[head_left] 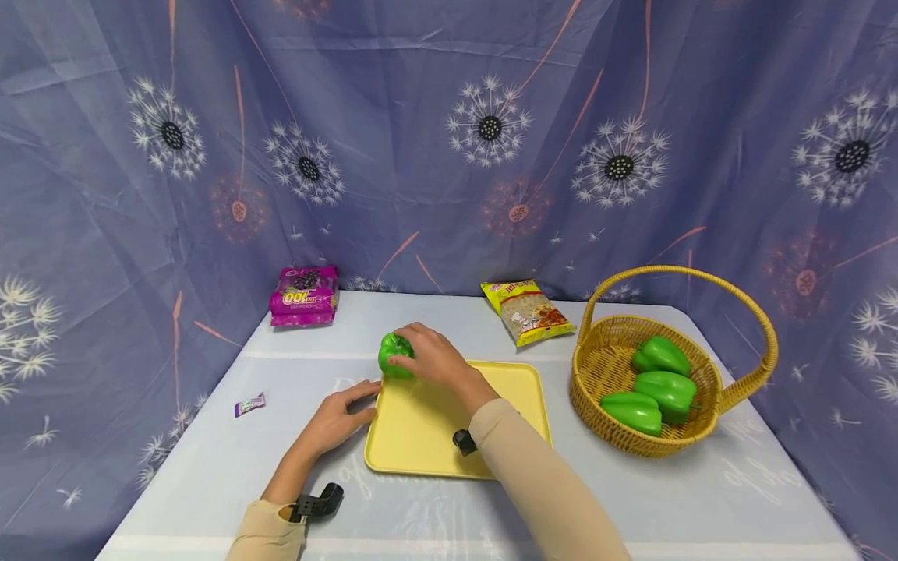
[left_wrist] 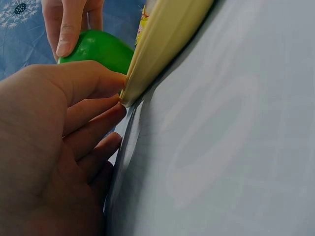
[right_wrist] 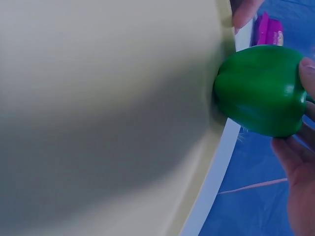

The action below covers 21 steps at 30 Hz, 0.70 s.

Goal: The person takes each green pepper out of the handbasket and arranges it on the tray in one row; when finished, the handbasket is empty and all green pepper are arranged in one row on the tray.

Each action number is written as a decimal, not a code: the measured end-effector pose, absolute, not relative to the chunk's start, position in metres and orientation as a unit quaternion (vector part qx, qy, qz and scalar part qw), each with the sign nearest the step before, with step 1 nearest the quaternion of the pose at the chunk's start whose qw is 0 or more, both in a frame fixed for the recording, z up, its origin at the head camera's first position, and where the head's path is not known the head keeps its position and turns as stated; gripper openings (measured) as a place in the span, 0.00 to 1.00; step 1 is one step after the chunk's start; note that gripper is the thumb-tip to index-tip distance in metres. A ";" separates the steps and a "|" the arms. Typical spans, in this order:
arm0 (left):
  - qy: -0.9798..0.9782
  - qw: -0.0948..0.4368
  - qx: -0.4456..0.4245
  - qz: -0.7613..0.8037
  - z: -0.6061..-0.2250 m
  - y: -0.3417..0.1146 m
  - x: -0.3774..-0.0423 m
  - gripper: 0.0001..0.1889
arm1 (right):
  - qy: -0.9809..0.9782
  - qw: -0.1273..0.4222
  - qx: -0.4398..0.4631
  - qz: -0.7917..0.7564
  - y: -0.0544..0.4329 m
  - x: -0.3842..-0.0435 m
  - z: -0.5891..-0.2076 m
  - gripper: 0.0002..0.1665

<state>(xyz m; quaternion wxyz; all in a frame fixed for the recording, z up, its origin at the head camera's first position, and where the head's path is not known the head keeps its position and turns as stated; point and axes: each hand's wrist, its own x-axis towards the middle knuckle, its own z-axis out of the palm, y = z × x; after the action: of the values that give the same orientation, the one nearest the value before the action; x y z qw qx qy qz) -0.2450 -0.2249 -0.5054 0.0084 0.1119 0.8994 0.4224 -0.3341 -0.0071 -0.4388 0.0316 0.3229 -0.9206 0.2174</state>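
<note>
My right hand (head_left: 436, 360) grips a green bell pepper (head_left: 393, 355) at the far left corner of the yellow tray (head_left: 428, 436). In the right wrist view the bell pepper (right_wrist: 261, 91) sits against the tray's rim, with thumb and fingers on its far side. My left hand (head_left: 335, 421) is at the tray's left edge. Seen from the left wrist, this hand (left_wrist: 54, 132) pinches the rim (left_wrist: 147, 59) between thumb and fingers, close to the pepper (left_wrist: 98, 49).
A wicker basket (head_left: 585, 389) with a tall handle holds several green bell peppers (head_left: 662, 393) on the right. At the back lie a purple packet (head_left: 305, 296) and a yellow food bag (head_left: 531, 313). A small wrapped sweet (head_left: 249, 405) is on the left. A patterned curtain (head_left: 393, 156) hangs behind the table.
</note>
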 end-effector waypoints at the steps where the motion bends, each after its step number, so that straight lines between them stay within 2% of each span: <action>1: 0.900 0.006 0.111 0.422 -0.506 -0.225 -0.245 0.24 | -0.921 0.034 0.323 0.217 -0.008 -0.334 -0.439 0.35; 15: 0.902 0.006 0.115 0.415 -0.506 -0.230 -0.246 0.24 | -0.913 0.032 0.297 0.279 0.006 -0.338 -0.440 0.38; 21: 0.901 0.009 0.116 0.417 -0.507 -0.227 -0.246 0.25 | -0.891 0.045 0.306 0.331 0.027 -0.342 -0.433 0.30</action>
<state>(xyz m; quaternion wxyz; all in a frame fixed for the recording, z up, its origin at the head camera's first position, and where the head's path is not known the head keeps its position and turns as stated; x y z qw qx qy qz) -0.2462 -0.2272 -0.5065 0.0091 0.1156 0.9013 0.4174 -0.3417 0.0273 -0.4335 0.0449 0.3059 -0.8914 0.3313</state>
